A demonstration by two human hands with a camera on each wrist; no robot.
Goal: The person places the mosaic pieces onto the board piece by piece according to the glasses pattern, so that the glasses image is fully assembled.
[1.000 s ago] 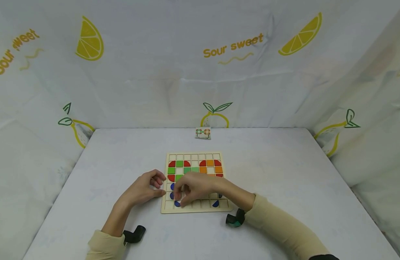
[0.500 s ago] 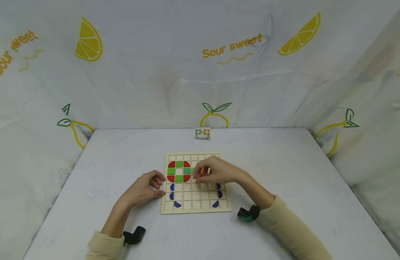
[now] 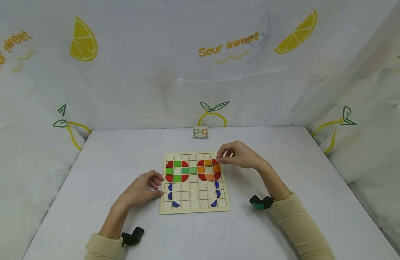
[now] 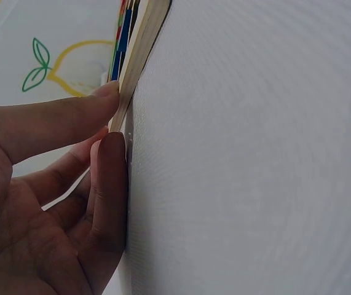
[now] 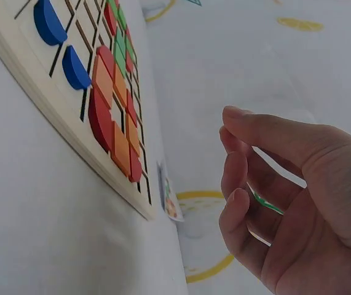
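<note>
A square wooden grid board (image 3: 194, 195) lies on the white table. My left hand (image 3: 141, 187) is at its left side, with thumb and fingertips touching the edge; the left wrist view has the thumb tip (image 4: 109, 91) right against the wood. Over the upper right corner hovers my right hand (image 3: 240, 155), fingers loosely bent and nothing between them. On the board, red quarter-rounds and green squares (image 3: 177, 178) form a ring at left. Red pieces and orange squares (image 3: 208, 163) form another at right, and a green square (image 3: 193, 170) joins them. Several blue pieces (image 3: 218, 193) line both lower sides.
Behind the board, near the table's far edge, a small card (image 3: 200, 132) shows a similar coloured pattern. A white cloth with lemon prints (image 3: 212, 115) hangs behind and at both sides. Black wrist devices (image 3: 132, 236) sit at both forearms.
My right hand has gone from the board's lower left, across the right ring, up to the top right corner, uncovering the pieces. My left hand has stayed at the left edge.
</note>
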